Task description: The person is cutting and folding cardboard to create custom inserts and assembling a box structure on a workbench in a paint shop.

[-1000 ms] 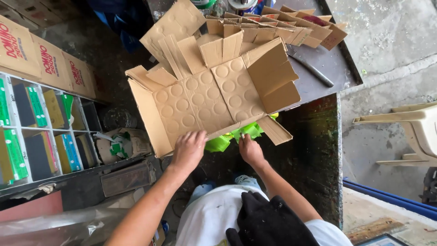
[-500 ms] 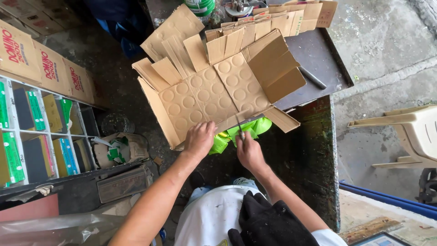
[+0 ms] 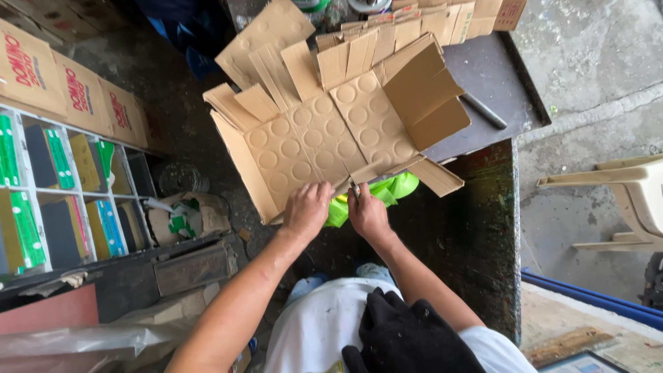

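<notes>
A flattened brown cardboard box [image 3: 324, 138] with rows of embossed circles lies on a dark worktable [image 3: 494, 83]. Its near edge overhangs toward me. My left hand [image 3: 307, 207] rests with curled fingers on that near edge. My right hand [image 3: 367, 215] is right beside it, closed around a thin dark blade-like tool [image 3: 355, 189] whose tip meets the cardboard edge. A bright green plastic piece [image 3: 390, 190] shows under the cardboard, just beyond my right hand.
More cut cardboard strips [image 3: 414, 21] are piled at the back of the table, and a dark pen-like stick [image 3: 483, 110] lies on its right side. A shelf with green and dark packets [image 3: 55, 193] stands at the left. A pale plastic chair [image 3: 621, 200] stands at the right.
My hands have come together at the middle of the cardboard's near edge. The right hand now holds the thin tool against that edge.
</notes>
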